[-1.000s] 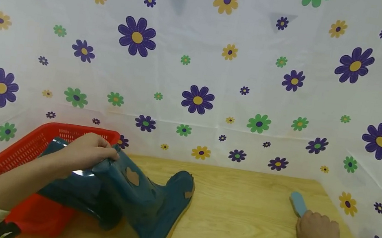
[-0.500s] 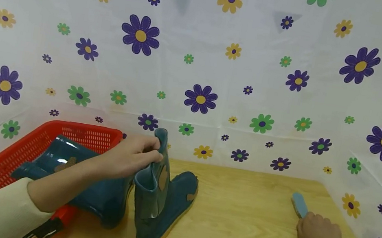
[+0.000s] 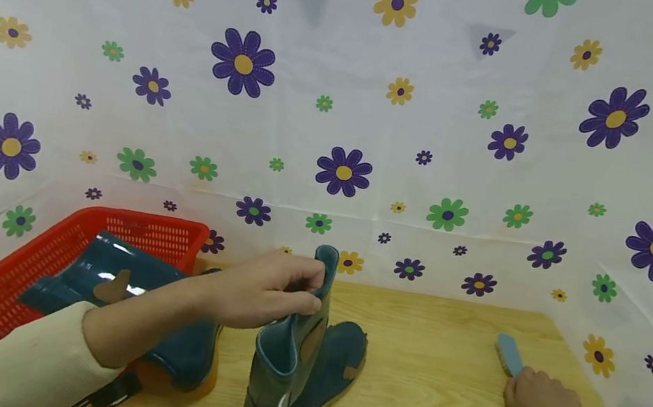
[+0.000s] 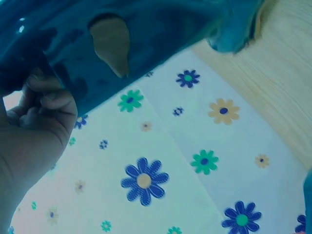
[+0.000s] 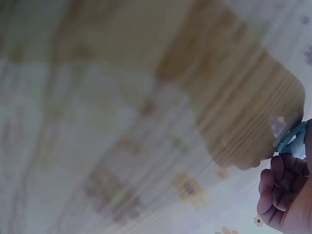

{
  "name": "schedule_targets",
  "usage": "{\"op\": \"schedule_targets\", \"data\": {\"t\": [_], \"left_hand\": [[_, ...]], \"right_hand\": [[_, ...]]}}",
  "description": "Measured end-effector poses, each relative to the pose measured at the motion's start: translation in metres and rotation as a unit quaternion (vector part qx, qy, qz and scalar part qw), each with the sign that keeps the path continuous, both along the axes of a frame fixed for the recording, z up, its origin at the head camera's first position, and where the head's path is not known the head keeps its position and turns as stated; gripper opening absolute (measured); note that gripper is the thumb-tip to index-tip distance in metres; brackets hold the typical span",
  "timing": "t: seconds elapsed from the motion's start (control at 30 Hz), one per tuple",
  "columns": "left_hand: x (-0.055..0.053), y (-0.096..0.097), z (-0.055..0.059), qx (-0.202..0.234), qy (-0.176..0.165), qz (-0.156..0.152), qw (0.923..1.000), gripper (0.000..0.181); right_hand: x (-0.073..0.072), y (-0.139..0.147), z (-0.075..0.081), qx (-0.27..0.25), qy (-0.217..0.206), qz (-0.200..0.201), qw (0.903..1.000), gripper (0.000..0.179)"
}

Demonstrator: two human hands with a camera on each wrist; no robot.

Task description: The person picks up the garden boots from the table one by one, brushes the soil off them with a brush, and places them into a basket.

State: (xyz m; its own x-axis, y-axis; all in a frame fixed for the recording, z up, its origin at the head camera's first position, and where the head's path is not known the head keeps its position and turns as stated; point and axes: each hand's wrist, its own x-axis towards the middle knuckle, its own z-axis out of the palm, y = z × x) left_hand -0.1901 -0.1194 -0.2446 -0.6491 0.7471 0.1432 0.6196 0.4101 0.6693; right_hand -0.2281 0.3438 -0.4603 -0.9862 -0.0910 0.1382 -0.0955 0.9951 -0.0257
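Observation:
My left hand (image 3: 263,285) pinches the top edge of a dark teal rubber boot (image 3: 336,353), which stands upright at the middle front of the table, toe pointing away to the right. Tan patches mark its shaft and toe; the left wrist view shows the shaft patch (image 4: 112,44) close to the fingers. My right hand (image 3: 546,405) grips a light blue brush (image 3: 509,354) low over the table at the right, its pale bristles partly visible. The matching boot (image 3: 181,329) lies tilted on the left, its shaft over the basket, partly behind my left arm.
A red plastic basket (image 3: 73,243) with slotted walls takes up the left side. The light wooden table (image 3: 426,387) ends at a white flowered cloth (image 3: 427,120) that rises behind and along the sides. A black and silver object (image 3: 107,396) shows below my left sleeve.
My left hand has moved right, bringing the boot from a leftward lean to upright and then to the right and nearer. The right hand with the brush has stayed in place.

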Motion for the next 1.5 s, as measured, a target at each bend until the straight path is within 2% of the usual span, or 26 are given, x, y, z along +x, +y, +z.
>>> {"op": "schedule_targets", "data": {"t": [0.13,0.23,0.3,0.37,0.43,0.5,0.53,0.6,0.63,0.77,0.9,1.03,1.17,1.33,1.43,1.5], "left_hand": [[0.007,0.006,0.0,0.012,-0.018,-0.07,0.9973,0.014],[0.01,0.007,0.002,0.007,-0.033,-0.105,0.9939,0.015],[0.009,0.003,0.005,-0.01,-0.05,-0.113,0.9923,0.015],[0.005,-0.002,0.009,-0.04,-0.046,-0.097,0.9934,0.016],[-0.002,-0.01,0.014,-0.077,-0.027,-0.068,0.9944,0.015],[-0.008,-0.016,0.019,-0.115,0.019,-0.022,0.993,0.014],[-0.011,-0.017,0.021,-0.135,0.05,0.003,0.9895,0.014],[-0.015,-0.018,0.024,-0.178,0.112,0.045,0.9766,0.013],[-0.016,-0.017,0.024,-0.2,0.143,0.063,0.9673,0.011],[-0.02,-0.008,0.023,-0.272,0.248,0.117,0.9225,0.006],[-0.022,-0.005,0.021,-0.32,0.315,0.144,0.8819,0.015],[-0.03,-0.005,0.015,-0.354,0.357,0.159,0.8496,0.024],[-0.047,-0.01,0.002,-0.353,0.379,0.179,0.8367,0.023],[-0.074,-0.023,-0.015,-0.318,0.425,0.212,0.8204,0.019],[-0.082,-0.029,-0.02,-0.288,0.453,0.218,0.8149,0.016],[-0.082,-0.03,-0.021,-0.274,0.464,0.208,0.816,0.015]], "right_hand": [[0.003,0.001,-0.003,0.006,0.005,0.004,1.0,0.036],[0.005,0.0,-0.005,0.009,0.006,0.007,0.9999,0.036],[0.007,0.001,-0.005,0.014,0.006,0.009,0.9998,0.035],[0.008,0.001,-0.006,0.019,0.021,0.013,0.9995,0.034],[0.008,0.002,-0.006,0.036,0.021,0.023,0.9988,0.031],[0.007,0.002,-0.006,0.027,0.02,0.02,0.9992,0.032],[0.006,0.002,-0.006,0.022,0.021,0.019,0.9994,0.032],[0.005,0.002,-0.005,0.01,0.008,0.012,0.9998,0.033],[0.004,0.002,-0.004,-0.011,0.009,0.0,0.9999,0.036],[0.004,0.002,-0.003,-0.009,0.01,-0.003,0.9999,0.037],[0.004,0.002,-0.002,-0.014,0.008,-0.005,0.9999,0.037],[0.004,0.001,-0.002,-0.016,0.02,0.0,0.9997,0.036],[0.003,0.0,-0.001,-0.013,0.024,0.003,0.9996,0.036],[0.0,0.0,0.0,-0.014,0.011,-0.005,0.9998,0.035],[0.0,0.001,0.0,-0.015,0.005,-0.008,0.9998,0.035],[0.001,0.001,0.0,-0.016,0.0,-0.011,0.9998,0.035]]}}
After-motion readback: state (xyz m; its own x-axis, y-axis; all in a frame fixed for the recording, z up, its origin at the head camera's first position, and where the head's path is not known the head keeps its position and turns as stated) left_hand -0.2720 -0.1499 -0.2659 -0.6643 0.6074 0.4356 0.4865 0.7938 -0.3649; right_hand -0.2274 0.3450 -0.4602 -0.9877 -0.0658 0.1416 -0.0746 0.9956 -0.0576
